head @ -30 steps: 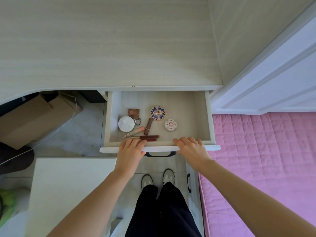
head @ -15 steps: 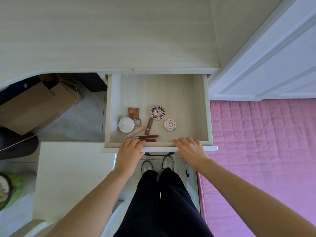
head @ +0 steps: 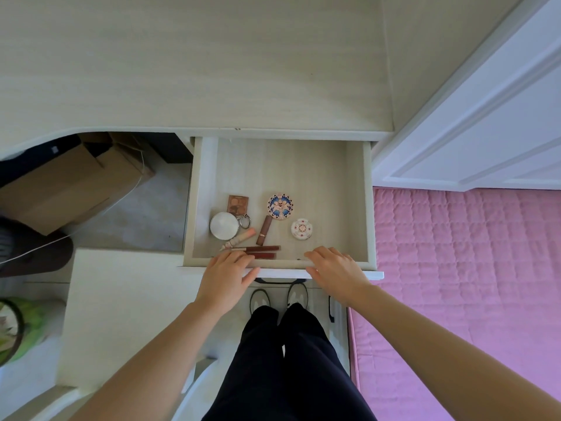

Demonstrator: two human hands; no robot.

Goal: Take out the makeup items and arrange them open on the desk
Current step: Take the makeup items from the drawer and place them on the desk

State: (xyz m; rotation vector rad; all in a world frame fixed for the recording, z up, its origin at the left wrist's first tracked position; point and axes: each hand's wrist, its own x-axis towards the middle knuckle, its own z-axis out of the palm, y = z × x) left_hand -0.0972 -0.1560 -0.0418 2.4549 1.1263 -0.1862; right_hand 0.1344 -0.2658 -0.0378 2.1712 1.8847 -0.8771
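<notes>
Fingers of both hands lie nearly straight over the front edge of the open drawer (head: 358, 208), left hand (head: 226, 275) and right hand (head: 337, 273), gripping nothing. Behind them, inside, lie two dark red tubes (head: 262, 251), a lipstick (head: 264, 234), three round compacts (head: 224, 225) and a small brown palette (head: 238, 204). Farther stands the desk (head: 194, 62).

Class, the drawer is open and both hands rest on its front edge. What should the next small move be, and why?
Probably the left hand should reach in and pick up the two dark red tubes lying just past its fingers. The drawer is open, every item is still inside, and the desk top awaits them.
</notes>
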